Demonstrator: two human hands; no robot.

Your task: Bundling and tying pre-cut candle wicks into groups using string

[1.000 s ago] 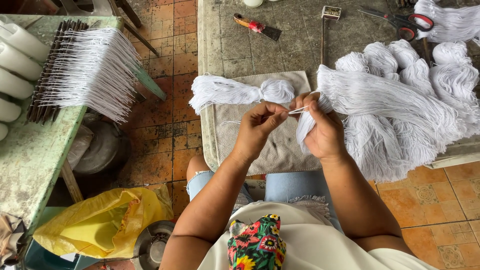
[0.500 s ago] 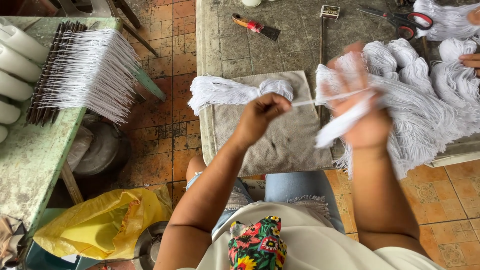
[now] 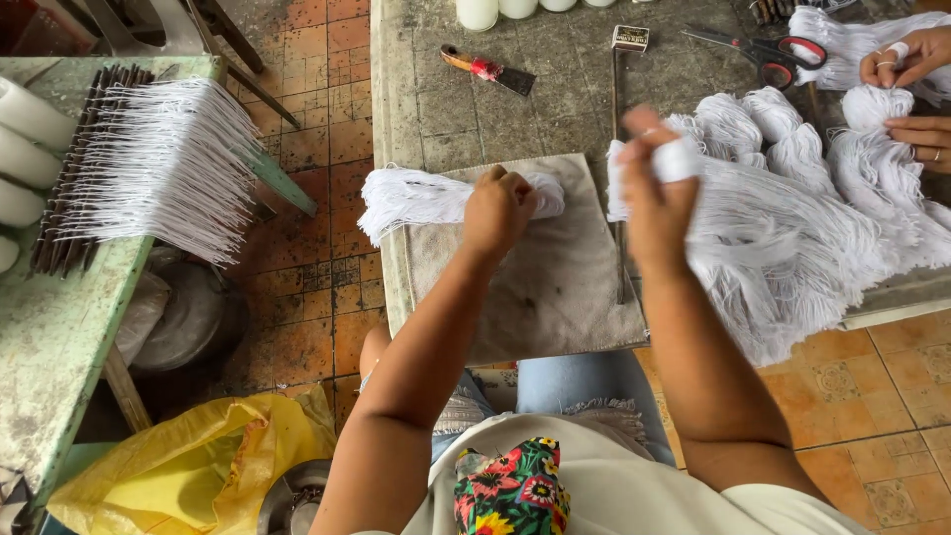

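Observation:
My left hand presses closed on a tied bundle of white string that lies on a grey cloth on the concrete table. My right hand is raised over the table, blurred, with a piece of white string wrapped around its fingers. Just to its right lies a big pile of loose white string, hanging over the table's near edge.
Another person's hands handle string bundles at the far right. Scissors, a red-handled scraper and a small box lie on the table. Left, a green bench holds rods hung with string. A yellow bag sits below.
My right hand pulled away from the bundle to the right and up, drawing string with it. My left hand went from pinching near the right hand to pressing on the bundle's tied end.

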